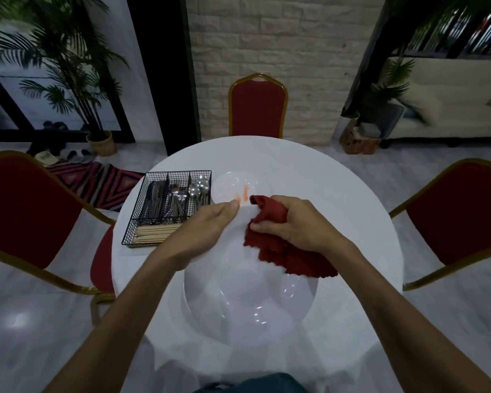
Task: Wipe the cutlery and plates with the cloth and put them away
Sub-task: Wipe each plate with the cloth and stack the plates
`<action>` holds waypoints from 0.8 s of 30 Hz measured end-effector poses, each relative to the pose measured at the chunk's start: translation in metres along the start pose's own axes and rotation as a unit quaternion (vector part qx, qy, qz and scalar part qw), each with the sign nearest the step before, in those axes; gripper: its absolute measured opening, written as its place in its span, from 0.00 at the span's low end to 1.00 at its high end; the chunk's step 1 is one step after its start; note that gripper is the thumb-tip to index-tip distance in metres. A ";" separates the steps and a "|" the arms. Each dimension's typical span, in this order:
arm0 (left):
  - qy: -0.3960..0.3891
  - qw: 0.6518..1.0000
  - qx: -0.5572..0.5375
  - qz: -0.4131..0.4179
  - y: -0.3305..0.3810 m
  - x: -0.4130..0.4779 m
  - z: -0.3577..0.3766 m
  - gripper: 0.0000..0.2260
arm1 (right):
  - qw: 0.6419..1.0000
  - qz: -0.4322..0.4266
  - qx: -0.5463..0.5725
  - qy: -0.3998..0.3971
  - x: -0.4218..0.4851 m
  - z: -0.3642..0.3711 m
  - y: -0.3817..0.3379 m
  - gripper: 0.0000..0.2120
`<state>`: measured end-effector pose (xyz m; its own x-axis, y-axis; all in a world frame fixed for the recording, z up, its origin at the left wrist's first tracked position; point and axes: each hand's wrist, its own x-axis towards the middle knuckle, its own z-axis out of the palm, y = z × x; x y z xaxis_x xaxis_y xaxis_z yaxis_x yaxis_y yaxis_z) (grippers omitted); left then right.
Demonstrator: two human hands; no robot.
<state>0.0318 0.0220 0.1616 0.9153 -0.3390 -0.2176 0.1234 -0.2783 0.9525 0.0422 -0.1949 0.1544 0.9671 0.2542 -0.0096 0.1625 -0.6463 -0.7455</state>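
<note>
- Right hand (pixel 298 222), centre frame: fingers curled tight round one red cloth (pixel 281 251), bunched against the near plate's upper rim.
- Left hand (pixel 207 231): it holds that rim with the thumb on top; the other fingers are hidden beneath.
- Two white plates: near plate (pixel 250 302) at lower centre, far plate (pixel 230 181) on the table just above the hands, with orange smears (pixel 243 195).
- One wire caddy (pixel 136 208), left of centre, holding knives (pixel 153 199), forks (pixel 176 201), spoons (pixel 196 190) and chopsticks (pixel 156 232).
- Round white table (pixel 338 188); three red chairs (pixel 257 109); brick wall (pixel 281 52) top centre; striped rug (pixel 102 182) and a palm (pixel 60 66) upper left; sofa (pixel 451 95) upper right.
</note>
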 end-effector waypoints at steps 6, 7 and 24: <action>0.048 0.982 0.151 0.105 -0.011 -0.001 0.015 0.27 | 0.981 -0.086 -0.167 -0.053 0.005 0.006 -0.017 0.22; 0.058 0.981 0.149 0.111 -0.009 -0.001 0.012 0.27 | 0.987 -0.077 -0.132 -0.055 0.008 0.004 -0.018 0.21; 0.322 0.936 -0.119 0.078 -0.001 -0.013 -0.007 0.16 | 0.912 0.144 0.264 0.280 -0.021 0.068 0.034 0.23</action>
<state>0.0228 0.0330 0.1648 0.9613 0.2740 0.0287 -0.0193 -0.0368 0.9991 0.0145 -0.1735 0.0835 0.9273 -0.3735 -0.0234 -0.0872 -0.1548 -0.9841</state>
